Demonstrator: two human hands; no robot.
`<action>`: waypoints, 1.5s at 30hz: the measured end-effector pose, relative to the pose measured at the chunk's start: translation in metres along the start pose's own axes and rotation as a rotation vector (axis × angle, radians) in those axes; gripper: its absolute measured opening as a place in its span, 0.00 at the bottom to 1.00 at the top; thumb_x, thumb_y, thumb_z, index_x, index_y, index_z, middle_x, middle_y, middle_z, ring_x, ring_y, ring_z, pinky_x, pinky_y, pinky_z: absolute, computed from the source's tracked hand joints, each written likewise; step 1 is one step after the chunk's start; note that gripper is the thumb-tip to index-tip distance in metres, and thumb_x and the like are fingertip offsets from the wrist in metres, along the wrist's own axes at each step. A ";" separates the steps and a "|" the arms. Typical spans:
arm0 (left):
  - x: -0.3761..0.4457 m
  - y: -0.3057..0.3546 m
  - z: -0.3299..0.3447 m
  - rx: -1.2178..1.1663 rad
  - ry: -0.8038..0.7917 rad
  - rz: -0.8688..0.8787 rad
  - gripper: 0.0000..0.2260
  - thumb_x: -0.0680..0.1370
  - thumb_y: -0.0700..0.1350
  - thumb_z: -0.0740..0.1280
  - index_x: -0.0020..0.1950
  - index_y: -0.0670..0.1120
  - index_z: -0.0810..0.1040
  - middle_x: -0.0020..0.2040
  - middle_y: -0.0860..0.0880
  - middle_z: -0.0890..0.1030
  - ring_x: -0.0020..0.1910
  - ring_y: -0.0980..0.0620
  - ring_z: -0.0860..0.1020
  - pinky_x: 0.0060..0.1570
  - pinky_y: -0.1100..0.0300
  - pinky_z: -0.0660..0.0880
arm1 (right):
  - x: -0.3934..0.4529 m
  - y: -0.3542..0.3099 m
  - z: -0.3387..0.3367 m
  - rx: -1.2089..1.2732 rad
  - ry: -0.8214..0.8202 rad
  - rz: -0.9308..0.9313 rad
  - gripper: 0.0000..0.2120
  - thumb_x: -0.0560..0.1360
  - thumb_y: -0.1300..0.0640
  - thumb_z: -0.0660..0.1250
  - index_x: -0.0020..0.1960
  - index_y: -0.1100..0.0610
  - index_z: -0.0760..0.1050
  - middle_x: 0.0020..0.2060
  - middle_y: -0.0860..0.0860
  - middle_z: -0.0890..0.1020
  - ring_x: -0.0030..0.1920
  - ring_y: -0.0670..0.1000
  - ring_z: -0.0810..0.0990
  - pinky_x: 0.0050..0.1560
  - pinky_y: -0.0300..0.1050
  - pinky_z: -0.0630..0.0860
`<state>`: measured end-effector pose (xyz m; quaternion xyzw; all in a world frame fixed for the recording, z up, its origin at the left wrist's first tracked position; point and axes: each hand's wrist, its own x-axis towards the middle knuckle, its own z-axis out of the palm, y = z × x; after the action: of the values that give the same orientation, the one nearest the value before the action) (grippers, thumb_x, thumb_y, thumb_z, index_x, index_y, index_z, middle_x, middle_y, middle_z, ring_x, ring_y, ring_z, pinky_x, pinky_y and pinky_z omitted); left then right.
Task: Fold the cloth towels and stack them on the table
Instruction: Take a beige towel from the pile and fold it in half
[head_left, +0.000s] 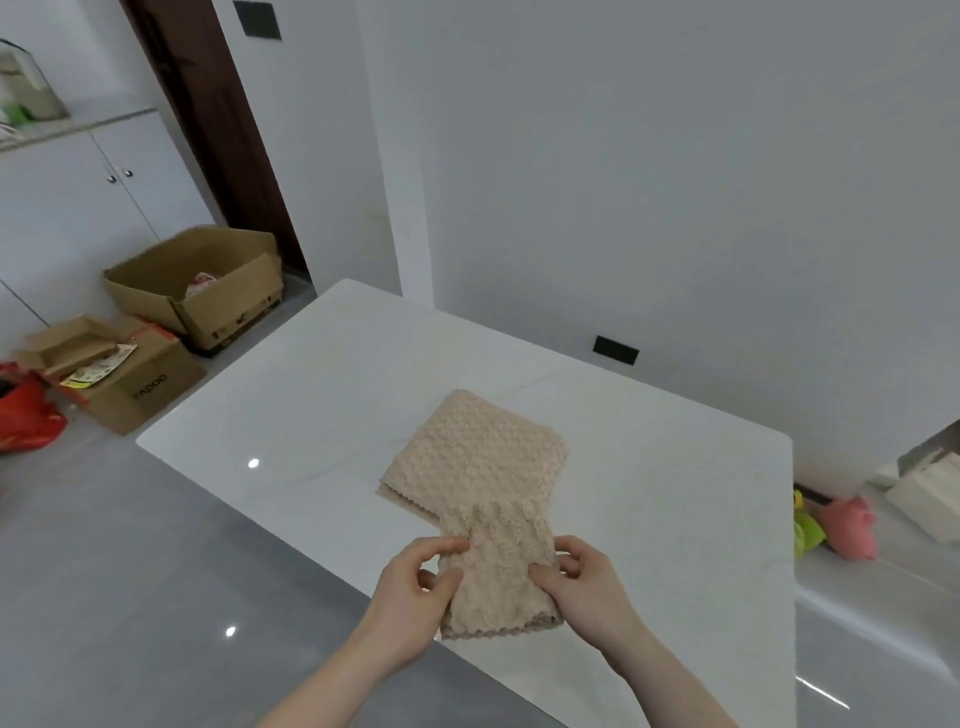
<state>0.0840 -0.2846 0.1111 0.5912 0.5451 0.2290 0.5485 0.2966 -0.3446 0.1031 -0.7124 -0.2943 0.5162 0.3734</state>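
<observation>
White walls (649, 156) meet a glossy grey floor (104, 571) (two ceiling lights glint on it), with a dark wooden door (208, 130) at far left. White cabinets (78, 208) stand beside open cardboard boxes (197, 280), well left of the white marble table (311, 405).

Home interior — white cabinets (104, 192), cardboard boxes (197, 286), tiled floor (130, 571)

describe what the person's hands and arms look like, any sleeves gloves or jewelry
Both arms are bare from the bottom edge of the picture up to the hands, with no sleeve showing. The left hand and the right hand wear no gloves. No ring, watch or bracelet shows on the fingers or wrists that are in view. The nails look short and unpainted, though the picture is too soft to be sure.
</observation>
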 end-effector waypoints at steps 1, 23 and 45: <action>-0.001 -0.002 0.005 0.019 -0.023 -0.001 0.11 0.81 0.44 0.68 0.59 0.59 0.81 0.41 0.56 0.80 0.31 0.59 0.75 0.34 0.69 0.71 | -0.003 0.005 -0.004 -0.003 0.011 0.001 0.09 0.74 0.58 0.72 0.54 0.52 0.81 0.43 0.50 0.88 0.46 0.52 0.87 0.53 0.53 0.82; -0.020 0.035 0.256 -0.029 -0.054 0.009 0.18 0.81 0.44 0.65 0.63 0.66 0.79 0.57 0.54 0.83 0.41 0.48 0.81 0.40 0.52 0.82 | -0.023 0.070 -0.251 -0.067 0.030 -0.038 0.08 0.78 0.58 0.72 0.56 0.52 0.80 0.42 0.46 0.88 0.41 0.49 0.87 0.42 0.46 0.83; -0.019 0.007 0.339 0.062 0.095 -0.075 0.21 0.81 0.42 0.65 0.70 0.63 0.72 0.65 0.68 0.69 0.54 0.59 0.79 0.53 0.60 0.80 | 0.044 0.098 -0.299 -0.269 -0.223 0.000 0.12 0.76 0.59 0.70 0.58 0.49 0.80 0.52 0.47 0.85 0.45 0.49 0.87 0.38 0.41 0.81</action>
<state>0.3753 -0.4356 0.0244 0.5756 0.5992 0.2190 0.5116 0.5991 -0.4310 0.0544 -0.6944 -0.4004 0.5478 0.2397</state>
